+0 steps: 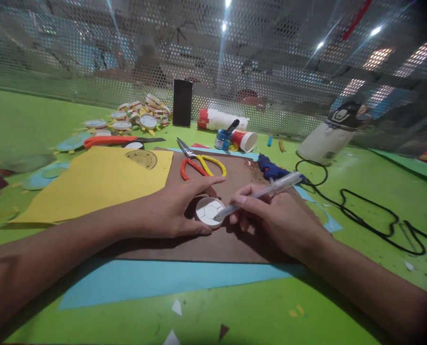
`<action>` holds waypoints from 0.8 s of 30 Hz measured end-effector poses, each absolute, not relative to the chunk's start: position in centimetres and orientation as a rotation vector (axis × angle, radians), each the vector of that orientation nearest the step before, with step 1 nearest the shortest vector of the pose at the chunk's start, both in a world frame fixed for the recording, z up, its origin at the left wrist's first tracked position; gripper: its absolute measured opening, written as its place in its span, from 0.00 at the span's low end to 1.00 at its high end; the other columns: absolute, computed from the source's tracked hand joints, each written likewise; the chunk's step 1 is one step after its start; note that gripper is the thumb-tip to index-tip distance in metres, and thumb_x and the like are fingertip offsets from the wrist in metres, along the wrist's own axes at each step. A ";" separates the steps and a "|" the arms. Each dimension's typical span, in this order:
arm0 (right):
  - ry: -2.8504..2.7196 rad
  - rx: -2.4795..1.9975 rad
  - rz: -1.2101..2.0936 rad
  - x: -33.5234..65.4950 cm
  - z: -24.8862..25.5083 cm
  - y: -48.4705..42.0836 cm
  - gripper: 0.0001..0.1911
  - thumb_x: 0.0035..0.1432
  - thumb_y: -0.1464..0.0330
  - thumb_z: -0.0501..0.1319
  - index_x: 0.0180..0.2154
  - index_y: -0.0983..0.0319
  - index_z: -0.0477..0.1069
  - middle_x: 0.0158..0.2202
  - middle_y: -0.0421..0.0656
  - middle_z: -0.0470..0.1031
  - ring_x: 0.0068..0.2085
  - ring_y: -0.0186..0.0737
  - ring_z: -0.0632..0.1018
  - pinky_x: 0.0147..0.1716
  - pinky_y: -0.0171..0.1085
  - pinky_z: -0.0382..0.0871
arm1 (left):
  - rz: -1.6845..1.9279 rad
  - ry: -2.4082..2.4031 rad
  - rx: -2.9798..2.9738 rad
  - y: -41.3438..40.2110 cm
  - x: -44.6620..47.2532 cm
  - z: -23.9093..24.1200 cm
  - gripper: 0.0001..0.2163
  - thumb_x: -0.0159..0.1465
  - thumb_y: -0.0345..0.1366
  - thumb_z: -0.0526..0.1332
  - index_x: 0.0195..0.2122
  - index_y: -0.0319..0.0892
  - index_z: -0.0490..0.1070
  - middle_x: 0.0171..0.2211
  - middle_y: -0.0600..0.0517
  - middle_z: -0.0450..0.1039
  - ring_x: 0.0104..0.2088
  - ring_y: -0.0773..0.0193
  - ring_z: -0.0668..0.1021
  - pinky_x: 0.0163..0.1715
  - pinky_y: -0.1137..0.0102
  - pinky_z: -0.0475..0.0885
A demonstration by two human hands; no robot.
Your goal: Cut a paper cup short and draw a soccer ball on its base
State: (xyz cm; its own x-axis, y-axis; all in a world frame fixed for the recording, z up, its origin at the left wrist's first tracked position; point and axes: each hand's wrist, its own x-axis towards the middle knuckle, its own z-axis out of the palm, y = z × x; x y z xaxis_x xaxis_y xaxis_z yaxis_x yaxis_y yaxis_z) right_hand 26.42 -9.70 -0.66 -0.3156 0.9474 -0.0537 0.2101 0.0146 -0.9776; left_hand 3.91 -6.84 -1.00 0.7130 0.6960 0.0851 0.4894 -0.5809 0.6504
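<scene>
My left hand (179,206) rests on the brown paper sheet (199,247), with thumb and fingers curved round a small white paper cup (208,211) that shows drawn pen lines on its upturned base. My right hand (271,215) pinches a clear pen (260,194), and the pen tip touches the cup's right edge. A blue sheet (163,280) lies under the brown one.
Yellow sheet (91,182) with a protractor at left. Scissors (199,163) and a blue glue gun (274,170) with black cable (371,220) lie behind my hands. Farther back: a box cutter (109,140), decorated paper cups (141,117), a black box (182,103), stacked cups (222,120), a white bottle (328,136).
</scene>
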 end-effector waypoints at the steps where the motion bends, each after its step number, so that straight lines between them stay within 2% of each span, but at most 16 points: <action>1: -1.598 -1.211 1.360 26.4 -0.6 -9.7 0.12 0.62 0.62 0.60 0.29 0.61 0.71 0.25 0.40 0.78 0.25 0.31 0.75 0.28 0.32 0.65 | 0.446 0.897 2.304 -6.8 3.9 -1.0 0.39 0.58 0.40 0.66 0.67 0.48 0.46 0.56 0.48 0.69 0.54 0.55 0.73 0.53 0.62 0.68; 24: -1.637 -1.261 1.339 26.2 -0.5 -9.9 0.13 0.62 0.60 0.60 0.29 0.60 0.71 0.26 0.40 0.78 0.26 0.32 0.74 0.29 0.34 0.65 | 0.482 0.845 2.311 -6.6 3.7 -1.4 0.39 0.59 0.41 0.65 0.68 0.50 0.46 0.56 0.49 0.70 0.52 0.56 0.74 0.51 0.64 0.69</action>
